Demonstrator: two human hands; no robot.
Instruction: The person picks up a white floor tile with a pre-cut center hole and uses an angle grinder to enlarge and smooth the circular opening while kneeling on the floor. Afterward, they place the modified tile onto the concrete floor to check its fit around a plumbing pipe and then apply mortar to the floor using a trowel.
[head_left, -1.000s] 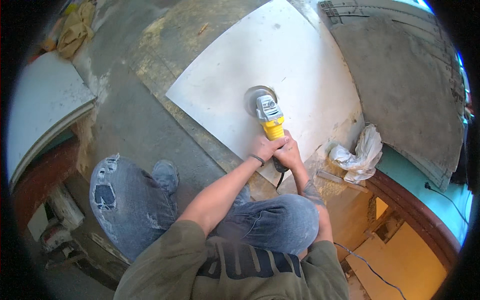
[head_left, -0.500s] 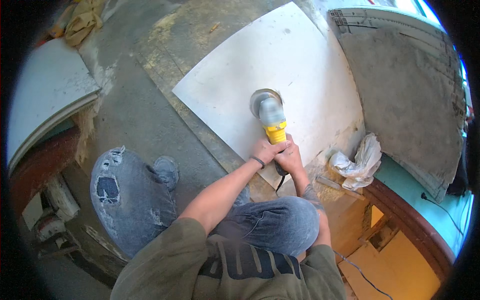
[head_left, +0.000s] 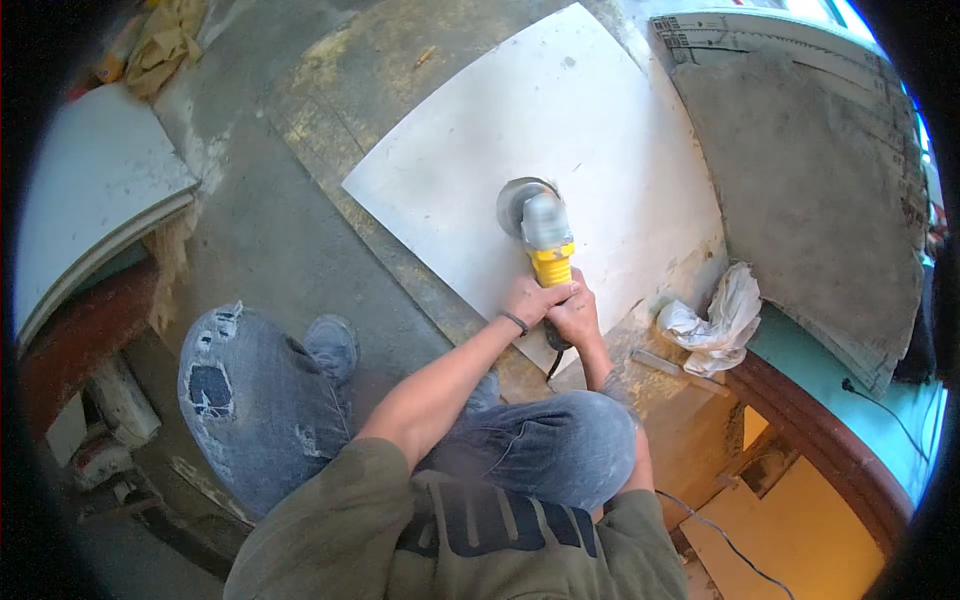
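Note:
An angle grinder (head_left: 550, 240) with a yellow body and grey head is held over a large white board (head_left: 600, 120). Its round disc (head_left: 520, 204) sits at or just above the board's middle; whether it touches I cannot tell. My left hand (head_left: 532, 299), with a dark band on its wrist, wraps round the yellow body. Just behind and to the right, my right hand (head_left: 576, 318) closes on the grinder's rear. A black cord (head_left: 555, 366) leaves the tool's back end toward my knee. The grinder's head looks blurred.
A grey-faced panel stack (head_left: 810, 180) stands at the right beside a crumpled plastic bag (head_left: 722, 318). A reddish-brown curved edge (head_left: 820, 440) borders a lower opening at the right. Another white board (head_left: 90, 190) lies far left. My bent knees (head_left: 565, 450) are close below the board.
Almost nothing differs. The grinder's head and disc have shifted very slightly left on the board, and both hands keep the same grip.

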